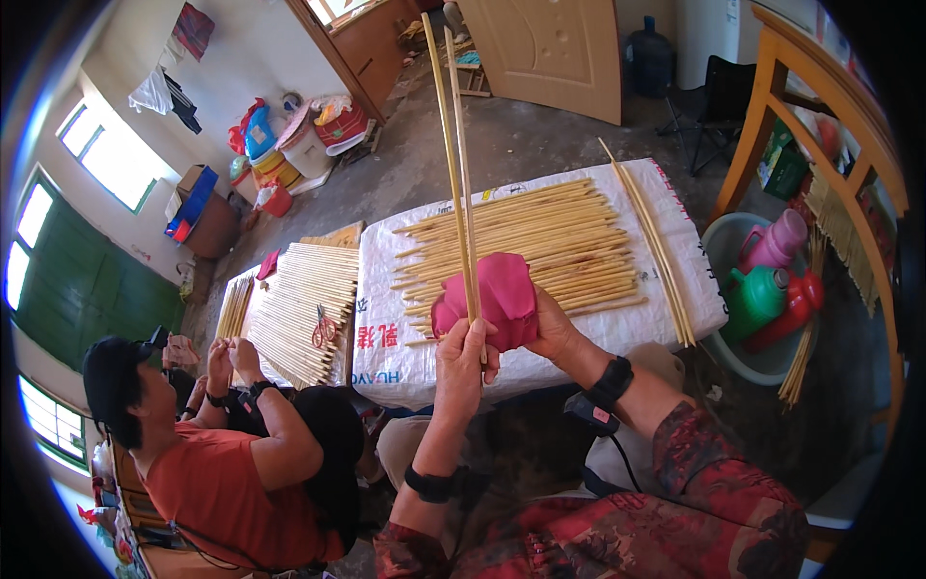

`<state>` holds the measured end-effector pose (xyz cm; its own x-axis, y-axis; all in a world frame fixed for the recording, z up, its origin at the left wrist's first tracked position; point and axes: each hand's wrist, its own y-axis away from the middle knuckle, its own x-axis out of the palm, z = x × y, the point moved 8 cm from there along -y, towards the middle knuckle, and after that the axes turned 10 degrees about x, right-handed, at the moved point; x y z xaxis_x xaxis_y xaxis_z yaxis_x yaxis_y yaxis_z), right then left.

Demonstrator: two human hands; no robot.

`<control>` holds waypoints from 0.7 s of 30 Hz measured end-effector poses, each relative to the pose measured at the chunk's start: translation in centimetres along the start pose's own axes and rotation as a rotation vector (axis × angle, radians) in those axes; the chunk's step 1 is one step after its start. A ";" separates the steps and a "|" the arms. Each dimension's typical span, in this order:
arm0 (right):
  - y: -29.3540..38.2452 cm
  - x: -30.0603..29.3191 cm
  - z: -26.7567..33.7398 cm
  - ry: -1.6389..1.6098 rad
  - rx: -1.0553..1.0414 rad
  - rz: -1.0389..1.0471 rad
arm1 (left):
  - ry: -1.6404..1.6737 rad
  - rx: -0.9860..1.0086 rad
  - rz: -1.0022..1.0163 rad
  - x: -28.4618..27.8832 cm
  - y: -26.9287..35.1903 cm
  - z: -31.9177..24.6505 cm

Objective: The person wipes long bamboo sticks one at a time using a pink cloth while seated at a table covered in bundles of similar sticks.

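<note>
My left hand (pixel 463 358) grips two long, thin, peeled sticks (pixel 456 152) near their lower ends; they stand almost upright and spread slightly at the top. A crumpled magenta cloth (pixel 499 300) lies against the sticks, and my right hand (pixel 553 329) holds it from the right side, its fingers mostly hidden behind the fabric. Beneath both hands, a row of similar pale yellow sticks (pixel 521 239) lies side by side on a table covered with a white woven plastic sheet (pixel 376 279) that bears printing. A few longer sticks (pixel 651 246) lie apart at the table's right edge.
At left, a person in an orange shirt (pixel 217 485) sits by a second table with laid-out sticks (pixel 304 297) and red-handled scissors (pixel 323 327). A basin (pixel 723 224) with thermos flasks (pixel 756 293) stands right, beside a wooden chair frame (pixel 770 72). Behind is a door (pixel 542 51).
</note>
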<state>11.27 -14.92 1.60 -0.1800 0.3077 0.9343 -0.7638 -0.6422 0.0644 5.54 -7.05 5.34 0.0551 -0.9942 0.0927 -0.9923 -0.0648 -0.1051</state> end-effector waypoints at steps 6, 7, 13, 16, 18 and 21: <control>-1.4 -1.8 -2.6 0.039 0.071 0.230 | 0.158 -0.024 -0.036 0.3 0.5 -0.4; -1.2 -1.3 -2.3 0.164 -0.010 0.182 | 0.225 -0.026 -0.031 0.1 0.5 -0.1; -0.2 0.4 -1.3 0.065 0.099 0.134 | 0.156 -0.122 0.029 0.2 1.4 1.3; -0.4 -1.1 -2.7 0.072 0.092 0.073 | 0.135 -0.114 -0.017 -0.1 1.5 1.7; 0.0 -1.5 -3.6 0.044 0.117 0.017 | 0.091 -0.101 -0.031 -0.3 1.3 1.5; 0.5 -0.7 -5.9 0.016 0.228 0.379 | 0.137 -0.059 -0.031 -0.6 0.8 1.6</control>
<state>7.36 -11.25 -1.11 -0.4320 0.0307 0.9014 -0.4859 -0.8499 -0.2039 4.92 -6.66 3.62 0.0741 -0.9705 0.2296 -0.9954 -0.0859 -0.0417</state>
